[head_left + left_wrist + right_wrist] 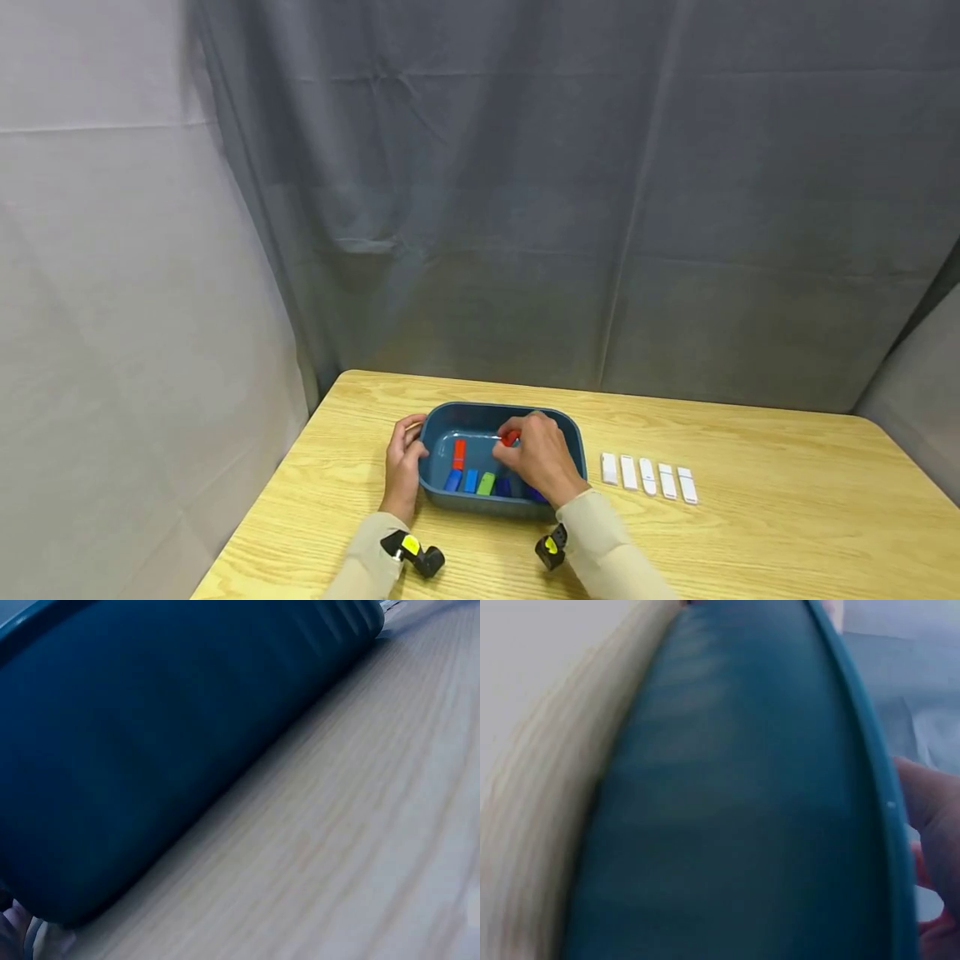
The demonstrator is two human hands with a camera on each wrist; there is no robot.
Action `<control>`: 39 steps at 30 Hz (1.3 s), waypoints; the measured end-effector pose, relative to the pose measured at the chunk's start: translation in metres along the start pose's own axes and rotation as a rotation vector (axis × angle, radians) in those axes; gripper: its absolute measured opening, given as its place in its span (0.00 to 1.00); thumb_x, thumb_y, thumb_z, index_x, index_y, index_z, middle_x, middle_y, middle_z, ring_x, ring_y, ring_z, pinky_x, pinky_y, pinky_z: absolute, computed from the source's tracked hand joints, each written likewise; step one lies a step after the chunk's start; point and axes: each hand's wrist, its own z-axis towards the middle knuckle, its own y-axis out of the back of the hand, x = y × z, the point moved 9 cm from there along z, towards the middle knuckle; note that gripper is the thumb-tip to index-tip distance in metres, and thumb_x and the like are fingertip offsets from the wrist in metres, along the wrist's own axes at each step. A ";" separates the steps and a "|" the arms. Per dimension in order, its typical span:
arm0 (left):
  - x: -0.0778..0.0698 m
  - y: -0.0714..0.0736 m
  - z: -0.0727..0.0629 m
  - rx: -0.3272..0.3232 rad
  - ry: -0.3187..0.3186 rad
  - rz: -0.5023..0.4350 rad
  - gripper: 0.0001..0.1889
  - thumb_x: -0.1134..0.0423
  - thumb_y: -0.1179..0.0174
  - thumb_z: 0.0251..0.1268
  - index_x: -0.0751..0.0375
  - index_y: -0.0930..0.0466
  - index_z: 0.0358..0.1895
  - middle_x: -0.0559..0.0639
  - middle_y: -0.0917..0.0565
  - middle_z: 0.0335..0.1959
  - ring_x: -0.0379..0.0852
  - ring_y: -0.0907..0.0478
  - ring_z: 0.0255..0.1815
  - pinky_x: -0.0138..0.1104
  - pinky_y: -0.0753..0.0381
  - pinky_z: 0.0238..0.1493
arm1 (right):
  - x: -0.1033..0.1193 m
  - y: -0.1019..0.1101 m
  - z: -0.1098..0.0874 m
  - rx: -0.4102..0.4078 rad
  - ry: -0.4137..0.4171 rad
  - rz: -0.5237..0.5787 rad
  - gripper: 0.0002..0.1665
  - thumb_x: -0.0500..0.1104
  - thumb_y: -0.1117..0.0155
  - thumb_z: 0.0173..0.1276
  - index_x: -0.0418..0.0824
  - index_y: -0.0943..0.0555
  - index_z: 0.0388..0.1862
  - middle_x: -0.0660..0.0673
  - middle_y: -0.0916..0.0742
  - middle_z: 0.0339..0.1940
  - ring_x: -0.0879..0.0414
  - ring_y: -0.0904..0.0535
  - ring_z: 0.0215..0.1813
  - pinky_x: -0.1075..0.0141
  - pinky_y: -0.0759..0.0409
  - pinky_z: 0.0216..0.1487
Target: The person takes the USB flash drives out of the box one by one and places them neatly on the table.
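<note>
A dark blue-green plastic tub [495, 504] stands on the table. My left hand [402, 467] grips its left end, thumb at the rim. In the left wrist view the tub's outer wall [165, 750] fills much of the picture. Over the tub's inside, my right hand [542, 454] pinches a small red stick [511, 437], shaped like a USB stick. Another red stick [459, 454] lies in the tub, above a row with a blue stick [453, 480], a lighter blue stick [471, 481], a green stick [486, 483] and a dark blue stick [503, 487]. My right forearm partly hides a purple-blue stick [535, 494].
Right of the tub, several white sticks [648, 477] lie side by side in a row on the wooden table [780, 500]. A grey curtain [480, 208] hangs behind the table, and a pale cloth [112, 333] hangs at the left.
</note>
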 end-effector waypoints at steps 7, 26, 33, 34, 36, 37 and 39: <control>-0.006 0.003 0.001 -0.007 0.003 -0.001 0.27 0.80 0.57 0.50 0.76 0.34 0.60 0.72 0.27 0.59 0.65 0.31 0.62 0.33 0.31 0.49 | -0.005 0.026 -0.005 -0.061 0.029 0.040 0.04 0.42 0.28 0.52 0.48 0.13 0.29 0.50 0.16 0.30 0.53 0.22 0.35 0.63 0.25 0.33; 0.004 0.021 0.006 -0.073 0.033 -0.024 0.28 0.81 0.56 0.49 0.76 0.32 0.59 0.72 0.25 0.57 0.64 0.30 0.61 0.33 0.33 0.50 | -0.057 0.088 -0.033 -0.171 -0.034 0.006 0.07 0.43 0.29 0.54 0.45 0.12 0.34 0.48 0.15 0.35 0.50 0.21 0.40 0.57 0.25 0.38; 0.024 0.032 0.012 -0.105 0.040 -0.019 0.27 0.78 0.56 0.50 0.69 0.30 0.59 0.66 0.23 0.58 0.58 0.28 0.61 0.33 0.34 0.51 | -0.068 0.092 -0.037 -0.147 -0.024 0.009 0.07 0.41 0.29 0.55 0.46 0.12 0.34 0.48 0.14 0.36 0.49 0.19 0.41 0.53 0.24 0.42; 0.024 0.033 0.012 -0.109 0.035 -0.016 0.27 0.78 0.56 0.50 0.68 0.30 0.59 0.66 0.23 0.57 0.57 0.28 0.61 0.34 0.34 0.52 | -0.070 0.092 -0.037 -0.135 -0.025 0.007 0.07 0.41 0.29 0.55 0.46 0.12 0.34 0.47 0.14 0.36 0.49 0.19 0.42 0.52 0.24 0.43; 0.024 0.034 0.012 -0.108 0.030 -0.023 0.28 0.78 0.56 0.51 0.68 0.30 0.59 0.66 0.23 0.57 0.57 0.28 0.61 0.33 0.34 0.51 | -0.074 0.090 -0.037 -0.107 -0.031 0.001 0.07 0.41 0.29 0.55 0.45 0.12 0.35 0.46 0.14 0.38 0.48 0.19 0.43 0.52 0.23 0.44; 0.024 0.035 0.012 -0.109 0.031 -0.023 0.28 0.78 0.56 0.50 0.68 0.30 0.59 0.66 0.23 0.57 0.57 0.28 0.61 0.33 0.34 0.51 | -0.076 0.088 -0.036 -0.091 -0.035 -0.001 0.07 0.41 0.29 0.55 0.45 0.12 0.35 0.46 0.14 0.39 0.47 0.19 0.43 0.52 0.23 0.43; 0.024 0.035 0.011 -0.109 0.034 -0.030 0.28 0.78 0.56 0.51 0.68 0.30 0.60 0.66 0.23 0.57 0.57 0.28 0.61 0.32 0.34 0.51 | -0.081 0.083 -0.036 -0.057 -0.045 -0.004 0.10 0.41 0.29 0.55 0.43 0.13 0.38 0.44 0.15 0.42 0.47 0.19 0.44 0.53 0.22 0.42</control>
